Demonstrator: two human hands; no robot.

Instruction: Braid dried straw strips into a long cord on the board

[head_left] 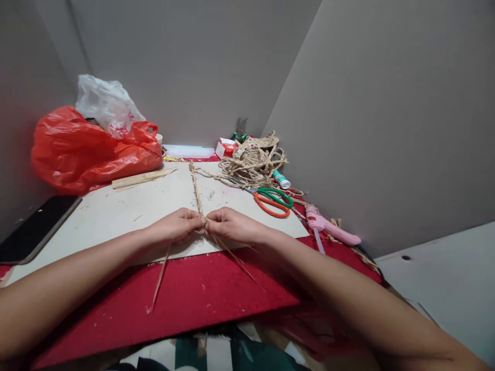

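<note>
Left hand (176,225): fingers closed, pinching straw strands (160,281) at the near end of the plaited cord (196,188). The cord lies along the board (116,206) on the bench. Right hand (232,225): fingers pinch the same spot, touching the left. Looks mid-plait. Crossing another strand calls for even tension in both pinches.

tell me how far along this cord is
Done: a finished length of cord runs from the hands up across the pale board toward the twine pile. In hand: the left hand and right hand pinch the cord's working end near the board's front edge. Left: loose strands trail unworked from the hands over the red cloth, so some remains.
</note>
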